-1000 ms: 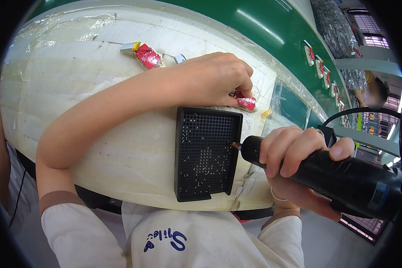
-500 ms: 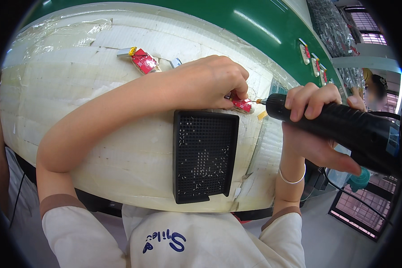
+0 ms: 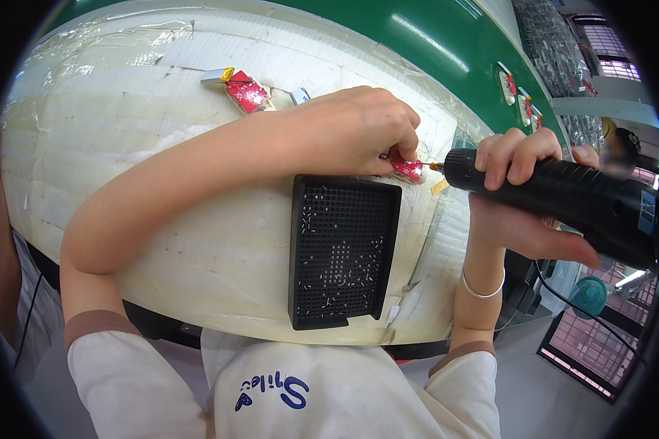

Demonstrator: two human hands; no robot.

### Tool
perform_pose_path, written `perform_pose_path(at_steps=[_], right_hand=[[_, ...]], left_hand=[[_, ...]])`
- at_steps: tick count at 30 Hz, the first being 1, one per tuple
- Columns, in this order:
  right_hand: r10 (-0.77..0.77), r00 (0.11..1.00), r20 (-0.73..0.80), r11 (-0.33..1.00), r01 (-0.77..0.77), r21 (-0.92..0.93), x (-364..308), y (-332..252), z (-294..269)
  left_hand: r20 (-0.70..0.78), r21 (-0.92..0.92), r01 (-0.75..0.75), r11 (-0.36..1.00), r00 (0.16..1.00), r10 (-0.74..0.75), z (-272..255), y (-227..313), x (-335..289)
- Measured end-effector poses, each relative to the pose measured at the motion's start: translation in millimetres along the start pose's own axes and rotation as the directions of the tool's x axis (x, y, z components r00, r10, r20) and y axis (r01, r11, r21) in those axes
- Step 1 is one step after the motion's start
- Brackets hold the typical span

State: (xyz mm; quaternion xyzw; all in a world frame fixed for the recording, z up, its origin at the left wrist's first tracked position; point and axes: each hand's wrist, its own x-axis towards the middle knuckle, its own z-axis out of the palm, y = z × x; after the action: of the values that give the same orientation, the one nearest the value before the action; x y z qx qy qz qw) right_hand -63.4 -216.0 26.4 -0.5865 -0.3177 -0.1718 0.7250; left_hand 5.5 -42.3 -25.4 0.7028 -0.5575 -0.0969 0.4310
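Observation:
My left hand (image 3: 377, 128) reaches across the worktop with its fingers closed on a small red circuit board (image 3: 408, 170) in a pale housing, pressed down on the surface. In my right hand (image 3: 516, 197) is a black electric screwdriver (image 3: 600, 201), held nearly level. Its thin bit points left and meets the right end of the red board; whether it sits in a screw is too small to tell. Just below my left hand lies a black perforated tray (image 3: 297, 252) with many tiny silver screws, some standing in its holes and others loose.
Another red board (image 3: 247, 93) with a silver battery lies beyond my left forearm, beside a small silver-blue piece (image 3: 299, 96). Several similar assemblies (image 3: 525, 110) rest on the green surface (image 3: 417, 51) at far right. Another person is visible at the right edge. A cable hangs below the screwdriver.
The whole view has shifted slightly, so the worktop things appear a little further right. Both hands keep their grips, and the bit stays at the red board's end.

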Motion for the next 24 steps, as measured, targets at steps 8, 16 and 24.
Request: perform_pose_path(at_steps=[8,16,24], right_hand=[[0.065,0.997,-0.043,0.998,-0.065,-0.004,-15.8,-44.2,41.0],[0.127,0.990,-0.068,0.991,-0.125,0.038,-32.2,-34.3,53.5],[0.145,0.989,-0.039,0.989,-0.144,0.030,-30.9,-35.6,53.1]], left_hand=[[0.148,0.329,0.120,0.937,0.973,-0.177,-36.3,10.1,-5.0],[0.208,0.291,0.161,0.943,0.952,-0.226,-39.0,14.7,0.0],[0.189,0.306,0.149,0.940,0.959,-0.213,-40.2,19.1,6.5]])
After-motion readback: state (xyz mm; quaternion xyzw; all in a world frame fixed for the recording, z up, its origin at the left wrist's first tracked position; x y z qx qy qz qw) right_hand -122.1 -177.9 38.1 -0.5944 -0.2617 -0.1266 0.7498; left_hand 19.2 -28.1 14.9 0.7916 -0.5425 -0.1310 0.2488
